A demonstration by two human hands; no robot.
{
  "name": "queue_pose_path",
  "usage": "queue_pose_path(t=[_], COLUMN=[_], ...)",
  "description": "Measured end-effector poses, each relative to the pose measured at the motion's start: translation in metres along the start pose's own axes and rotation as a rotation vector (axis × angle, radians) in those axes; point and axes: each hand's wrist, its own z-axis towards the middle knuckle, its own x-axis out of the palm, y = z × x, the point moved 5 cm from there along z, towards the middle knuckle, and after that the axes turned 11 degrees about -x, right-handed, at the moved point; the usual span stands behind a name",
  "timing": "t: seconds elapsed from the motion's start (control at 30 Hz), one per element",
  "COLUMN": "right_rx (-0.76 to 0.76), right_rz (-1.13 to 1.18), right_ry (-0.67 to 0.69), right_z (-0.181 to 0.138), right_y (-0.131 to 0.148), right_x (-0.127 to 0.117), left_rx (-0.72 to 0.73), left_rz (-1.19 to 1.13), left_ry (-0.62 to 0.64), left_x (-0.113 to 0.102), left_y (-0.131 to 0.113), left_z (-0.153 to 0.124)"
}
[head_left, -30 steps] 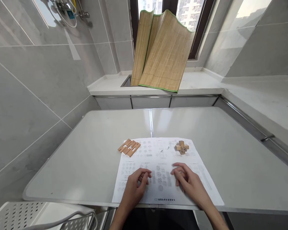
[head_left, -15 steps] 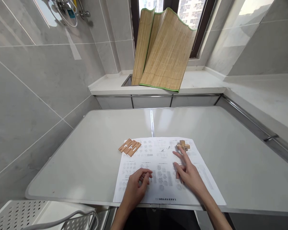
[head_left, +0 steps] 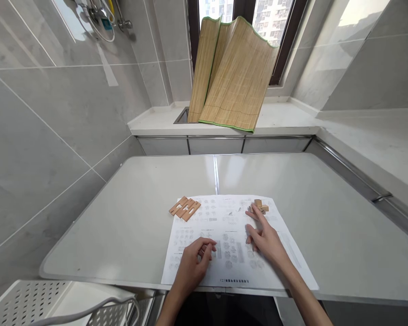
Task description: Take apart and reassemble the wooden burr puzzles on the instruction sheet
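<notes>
A printed instruction sheet (head_left: 224, 222) lies on the grey table (head_left: 129, 217). My left hand (head_left: 194, 263) rests on the sheet's near part, fingers curled loosely, holding nothing. My right hand (head_left: 265, 237) is stretched forward over the sheet with fingers spread, its fingertips touching a small assembled wooden puzzle (head_left: 261, 206) near the sheet's far right corner. Several flat notched wooden pieces (head_left: 185, 208) lie side by side at the sheet's far left corner.
A rolled bamboo mat (head_left: 231, 77) leans against the window on the white ledge (head_left: 285, 120) behind the table. Tiled walls stand left and right. A white perforated rack (head_left: 27, 301) sits below the table's near left corner.
My right hand has reached forward from the sheet's middle to the wooden puzzle, fingers opening. The left hand has stayed in place.
</notes>
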Motion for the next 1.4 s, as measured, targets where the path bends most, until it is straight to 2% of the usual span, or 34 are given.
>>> queue_pose_path(t=[0.2, 0.4, 0.6, 0.73, 0.93, 1.13, 1.4], right_rx=[-0.012, -0.06, -0.059, -0.062, -0.03, 0.023, 0.086], right_rz=[-0.056, -0.134, -0.059, 0.084, 0.281, 0.54, 0.702], right_ry=[-0.053, -0.141, -0.216, -0.145, -0.128, 0.056, 0.22], right_z=[0.005, -0.002, -0.014, -0.024, -0.046, -0.058, -0.061], right_y=[-0.001, 0.005, 0.01, 0.017, 0.022, 0.031, 0.029], right_x=[0.0, 0.001, 0.004, 0.015, 0.044, 0.076, 0.097], left_rx=[0.008, 0.004, 0.002, 0.0, -0.007, -0.008, 0.029], left_rz=[0.007, -0.001, -0.001, -0.001, -0.035, -0.146, -0.089], left_ry=[0.001, 0.015, 0.021, 0.021, 0.037, 0.046, 0.144], left_x=[0.0, 0.0, 0.0, -0.001, 0.001, -0.001, -0.006], left_y=[0.0, 0.001, 0.001, 0.001, 0.003, 0.003, -0.006], left_z=[-0.001, 0.0, 0.001, 0.0, 0.001, 0.001, -0.005])
